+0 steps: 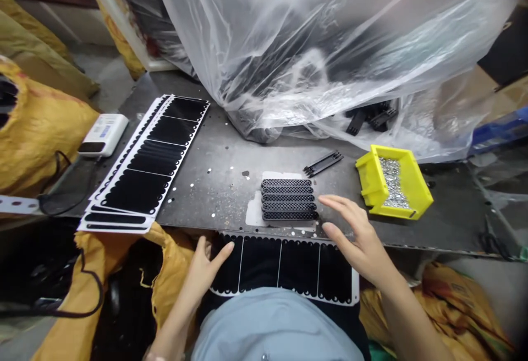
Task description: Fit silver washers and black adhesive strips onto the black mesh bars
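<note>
A black sheet with white dividing lines and scalloped edges point(259, 264) lies across my lap, below the table edge. At its left end is my left hand point(206, 264), thumb and fingers apart, the thumb over the sheet's upper corner. My right hand point(358, 240) hovers by the sheet's right end with fingers spread and nothing in them. Its fingertips are close to a row of black perforated plastic strips point(289, 200) on the table. Behind these lies a separate pair of black plastic strips point(324, 163).
A yellow bin point(418, 185) of small shiny metal pieces stands on the right of the table point(214, 157). Stacked black-and-white sheets point(142, 168) and a white device point(103, 135) are at left. Clear plastic sheeting point(289, 75) hangs behind. An open yellow sack point(165, 262) is below.
</note>
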The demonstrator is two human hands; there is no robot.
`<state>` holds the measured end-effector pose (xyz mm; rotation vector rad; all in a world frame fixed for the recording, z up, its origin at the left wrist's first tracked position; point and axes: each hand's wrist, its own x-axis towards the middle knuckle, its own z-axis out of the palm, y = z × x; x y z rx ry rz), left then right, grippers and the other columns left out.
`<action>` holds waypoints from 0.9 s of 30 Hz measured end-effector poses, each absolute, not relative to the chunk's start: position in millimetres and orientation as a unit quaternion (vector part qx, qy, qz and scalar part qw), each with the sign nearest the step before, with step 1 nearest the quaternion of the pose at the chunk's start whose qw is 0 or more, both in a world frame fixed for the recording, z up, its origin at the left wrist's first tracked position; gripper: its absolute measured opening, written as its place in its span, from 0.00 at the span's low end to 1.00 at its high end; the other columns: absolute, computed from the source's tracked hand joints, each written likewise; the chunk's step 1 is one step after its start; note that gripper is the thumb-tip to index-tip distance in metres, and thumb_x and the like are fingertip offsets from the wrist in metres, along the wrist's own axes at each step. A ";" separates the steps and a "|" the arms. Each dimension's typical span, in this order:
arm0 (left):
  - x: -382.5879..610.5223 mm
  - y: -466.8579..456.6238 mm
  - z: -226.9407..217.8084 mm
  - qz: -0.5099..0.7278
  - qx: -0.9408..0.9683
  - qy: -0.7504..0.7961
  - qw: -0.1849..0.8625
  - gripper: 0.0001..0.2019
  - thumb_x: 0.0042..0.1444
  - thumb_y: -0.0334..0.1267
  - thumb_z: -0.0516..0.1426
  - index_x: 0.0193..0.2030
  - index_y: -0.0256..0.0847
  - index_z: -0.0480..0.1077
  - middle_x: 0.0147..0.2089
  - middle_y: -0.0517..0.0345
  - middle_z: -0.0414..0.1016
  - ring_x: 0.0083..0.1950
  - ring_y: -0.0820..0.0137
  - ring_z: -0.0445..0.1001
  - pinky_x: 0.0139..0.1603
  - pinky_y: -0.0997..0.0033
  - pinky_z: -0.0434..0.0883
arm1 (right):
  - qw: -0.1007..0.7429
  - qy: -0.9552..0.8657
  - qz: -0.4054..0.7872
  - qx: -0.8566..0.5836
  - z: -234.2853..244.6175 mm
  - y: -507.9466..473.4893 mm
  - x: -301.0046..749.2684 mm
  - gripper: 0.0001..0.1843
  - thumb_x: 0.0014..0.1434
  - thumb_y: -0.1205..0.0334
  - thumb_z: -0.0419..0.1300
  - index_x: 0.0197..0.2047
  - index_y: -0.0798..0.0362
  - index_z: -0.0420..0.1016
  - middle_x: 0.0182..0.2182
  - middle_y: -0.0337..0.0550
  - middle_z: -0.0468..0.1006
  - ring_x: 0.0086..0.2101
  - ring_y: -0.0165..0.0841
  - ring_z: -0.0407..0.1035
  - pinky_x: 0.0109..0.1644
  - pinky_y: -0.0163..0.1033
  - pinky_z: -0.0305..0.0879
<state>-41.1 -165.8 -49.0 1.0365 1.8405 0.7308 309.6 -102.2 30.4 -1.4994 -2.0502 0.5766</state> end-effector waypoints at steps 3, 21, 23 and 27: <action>-32.7 -171.6 -40.1 0.279 0.425 0.608 0.610 0.20 0.52 0.54 0.68 0.43 0.41 0.77 0.45 0.49 0.82 0.50 0.55 0.81 0.55 0.52 0.77 | 0.269 -0.751 0.264 -0.543 29.9 -118.1 316.8 0.16 0.74 0.53 0.53 0.61 0.38 0.73 0.58 0.43 0.77 0.60 0.43 0.69 0.65 0.57 0.63; -61.6 -177.4 -29.1 0.256 0.568 0.616 0.481 0.39 0.55 0.50 0.67 0.72 0.52 0.59 0.56 0.50 0.74 0.55 0.56 0.77 0.62 0.47 0.73 | 0.277 -0.803 0.308 -0.428 38.8 -115.5 297.7 0.06 0.69 0.57 0.62 0.40 0.41 0.81 0.33 0.37 0.84 0.33 0.36 0.79 0.38 0.40 0.75; -53.8 -171.6 -24.7 0.285 0.591 0.669 0.351 0.50 0.49 0.53 0.71 0.75 0.52 0.54 0.63 0.46 0.67 0.65 0.48 0.69 0.69 0.36 0.64 | 0.379 -0.775 0.190 -0.469 72.6 -110.2 318.4 0.09 0.69 0.61 0.62 0.49 0.39 0.81 0.38 0.38 0.84 0.35 0.36 0.79 0.40 0.41 0.76; -10.5 -148.2 11.5 0.379 0.603 0.564 0.417 0.63 0.44 0.63 0.71 0.80 0.56 0.40 0.77 0.44 0.52 0.74 0.44 0.58 0.75 0.37 0.56 | 0.302 -0.846 0.201 -0.391 123.9 -107.7 323.8 0.09 0.72 0.60 0.59 0.49 0.43 0.81 0.32 0.40 0.81 0.30 0.31 0.74 0.34 0.38 0.70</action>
